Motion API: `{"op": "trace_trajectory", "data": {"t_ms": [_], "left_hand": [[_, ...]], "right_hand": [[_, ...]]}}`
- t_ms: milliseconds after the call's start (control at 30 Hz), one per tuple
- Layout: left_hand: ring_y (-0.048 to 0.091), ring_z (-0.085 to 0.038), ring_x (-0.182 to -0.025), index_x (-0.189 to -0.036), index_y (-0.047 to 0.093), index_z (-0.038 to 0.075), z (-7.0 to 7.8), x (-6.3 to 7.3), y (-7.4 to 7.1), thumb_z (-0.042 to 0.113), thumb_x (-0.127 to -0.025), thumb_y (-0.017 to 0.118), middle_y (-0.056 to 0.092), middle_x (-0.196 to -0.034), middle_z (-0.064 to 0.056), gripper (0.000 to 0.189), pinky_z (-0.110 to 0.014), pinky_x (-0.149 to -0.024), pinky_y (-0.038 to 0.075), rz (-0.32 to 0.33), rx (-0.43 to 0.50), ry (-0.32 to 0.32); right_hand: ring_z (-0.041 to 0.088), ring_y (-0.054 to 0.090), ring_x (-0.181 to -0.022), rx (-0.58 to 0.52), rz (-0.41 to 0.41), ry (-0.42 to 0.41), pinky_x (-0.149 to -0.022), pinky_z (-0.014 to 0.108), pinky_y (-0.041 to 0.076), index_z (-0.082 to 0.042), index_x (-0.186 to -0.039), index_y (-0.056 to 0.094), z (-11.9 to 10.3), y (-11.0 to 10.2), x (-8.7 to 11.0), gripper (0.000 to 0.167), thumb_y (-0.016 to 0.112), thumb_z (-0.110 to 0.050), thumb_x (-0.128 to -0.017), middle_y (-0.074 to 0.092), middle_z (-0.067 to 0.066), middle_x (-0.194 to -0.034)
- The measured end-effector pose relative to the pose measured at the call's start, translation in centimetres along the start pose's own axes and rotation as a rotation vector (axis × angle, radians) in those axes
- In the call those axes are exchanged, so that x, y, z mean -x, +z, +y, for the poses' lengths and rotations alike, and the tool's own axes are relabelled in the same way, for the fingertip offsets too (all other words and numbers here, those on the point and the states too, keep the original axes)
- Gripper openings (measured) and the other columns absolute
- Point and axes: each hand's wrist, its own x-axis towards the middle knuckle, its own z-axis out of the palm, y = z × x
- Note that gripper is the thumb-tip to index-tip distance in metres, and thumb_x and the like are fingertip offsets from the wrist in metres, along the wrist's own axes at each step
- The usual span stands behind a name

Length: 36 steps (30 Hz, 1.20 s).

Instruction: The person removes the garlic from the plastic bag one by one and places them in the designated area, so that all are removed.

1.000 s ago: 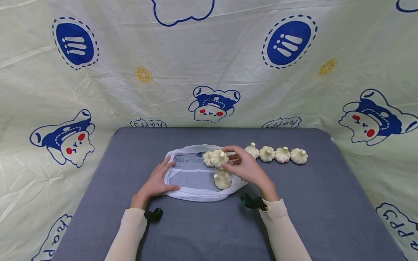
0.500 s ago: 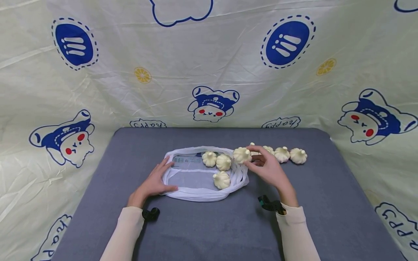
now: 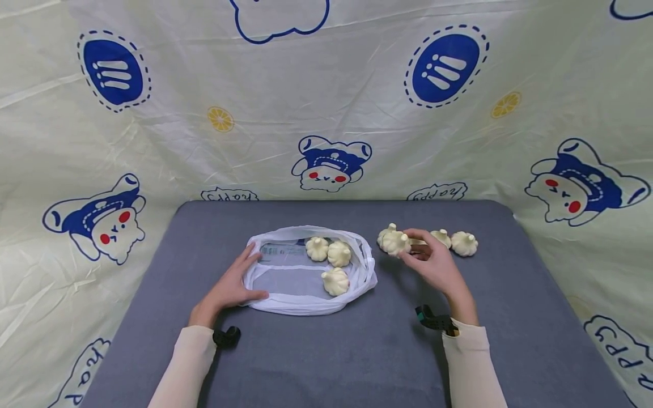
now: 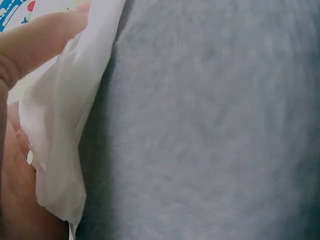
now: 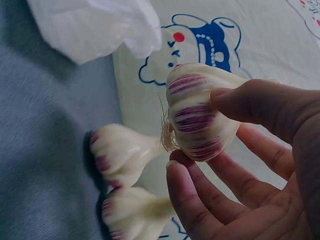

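A white plastic bag (image 3: 306,304) lies spread with its mouth facing up, holding three garlic bulbs (image 3: 335,281) toward its right end. At the bag's left rim is my left hand (image 3: 232,283), thumb and fingers spread along the edge. White plastic (image 4: 65,120) runs between that thumb and the palm in the left wrist view. My right hand (image 3: 439,263) pinches another garlic bulb (image 5: 200,117), purple-striped with rootlets, between thumb and fingertips. In the head view this held bulb overlaps the leftmost bulb (image 3: 386,231) of a row on the table.
The row of garlic bulbs (image 3: 464,243) runs along the back right of the grey table (image 3: 326,362), partly hidden by the right hand. A printed curtain (image 3: 255,153) hangs behind the table. A black strap (image 3: 227,337) circles the left wrist.
My right hand has carried its garlic bulb from over the bag rightward to the row. Three bulbs stay in the bag. My left hand and the bag have shifted slightly left.
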Motion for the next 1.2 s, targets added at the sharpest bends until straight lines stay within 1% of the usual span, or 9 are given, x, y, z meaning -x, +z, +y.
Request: {"op": "trace_trajectory", "data": {"t_ms": [133,267,367,500,600,767,967,1200], "left_hand": [[0.016,-0.046,-0.157,-0.157,0.039,0.003,0.2,0.1,0.2,0.038,-0.075,0.089,0.015,-0.173,-0.015,0.102,-0.071,-0.121,0.021,0.022,0.014,0.015],[0.015,-0.046,-0.156,-0.157,0.039,0.002,0.3,0.1,0.3,0.036,-0.076,0.089,0.015,-0.173,-0.014,0.101,-0.072,-0.121,0.019,0.03,0.03,0.02],[0.014,-0.047,-0.156,-0.157,0.038,0.002,0.3,0.1,0.4,0.036,-0.076,0.088,0.014,-0.173,-0.015,0.102,-0.073,-0.12,0.018,0.024,0.026,0.015],[0.013,-0.047,-0.157,-0.158,0.036,0.002,0.3,0.1,0.4,0.037,-0.076,0.088,0.013,-0.173,-0.016,0.103,-0.071,-0.123,0.01,0.002,0.017,0.001],[0.011,-0.046,-0.157,-0.159,0.034,0.002,0.2,0.0,0.3,0.037,-0.076,0.087,0.011,-0.173,-0.016,0.104,-0.068,-0.125,0.006,-0.017,0.024,-0.009],[0.009,-0.046,-0.158,-0.16,0.033,0.003,0.1,0.0,0.2,0.038,-0.077,0.087,0.009,-0.174,-0.016,0.105,-0.069,-0.125,0.005,-0.031,0.03,-0.026],[0.009,-0.046,-0.158,-0.16,0.033,0.005,0.0,-0.1,0.2,0.04,-0.077,0.087,0.008,-0.174,-0.015,0.105,-0.069,-0.125,0.005,-0.036,0.032,-0.033],[0.01,-0.045,-0.158,-0.16,0.034,0.005,0.1,-0.2,0.2,0.04,-0.076,0.087,0.009,-0.174,-0.014,0.106,-0.067,-0.126,0.005,-0.032,0.027,-0.043]], "right_hand": [[0.041,0.066,-0.114,0.017,-0.006,0.0,-0.082,0.017,0.054,-0.005,-0.141,0.056,0.9,0.1,-0.1,0.05,0.074,-0.016,-0.096,0.057,0.023,-0.141],[0.042,0.067,-0.113,0.018,-0.026,-0.001,-0.084,0.022,0.055,-0.003,-0.14,0.056,1.8,0.6,-0.2,0.051,0.075,-0.012,-0.094,0.058,0.025,-0.139],[0.044,0.068,-0.111,-0.007,-0.05,-0.002,-0.084,0.025,0.056,-0.001,-0.14,0.056,2.4,1.1,-0.4,0.051,0.076,-0.009,-0.093,0.058,0.026,-0.138],[0.044,0.068,-0.11,-0.021,-0.084,0.014,-0.081,0.022,0.056,0.002,-0.139,0.056,3.2,1.6,-0.7,0.052,0.076,-0.007,-0.092,0.058,0.028,-0.138],[0.043,0.068,-0.11,-0.003,-0.095,0.031,-0.078,0.02,0.056,0.001,-0.139,0.056,3.7,1.8,-0.7,0.052,0.076,-0.007,-0.092,0.058,0.027,-0.139],[0.043,0.068,-0.112,0.012,-0.101,0.043,-0.077,0.023,0.056,0.0,-0.14,0.055,4.0,2.0,-0.8,0.052,0.076,-0.007,-0.093,0.057,0.027,-0.141],[0.044,0.067,-0.113,0.017,-0.105,0.055,-0.078,0.021,0.056,0.001,-0.14,0.055,4.1,2.1,-0.8,0.052,0.075,-0.006,-0.093,0.056,0.027,-0.141],[0.044,0.068,-0.113,0.009,-0.099,0.023,-0.079,0.019,0.055,0.003,-0.137,0.056,4.1,2.4,-0.7,0.05,0.075,-0.006,-0.092,0.058,0.028,-0.138]]}}
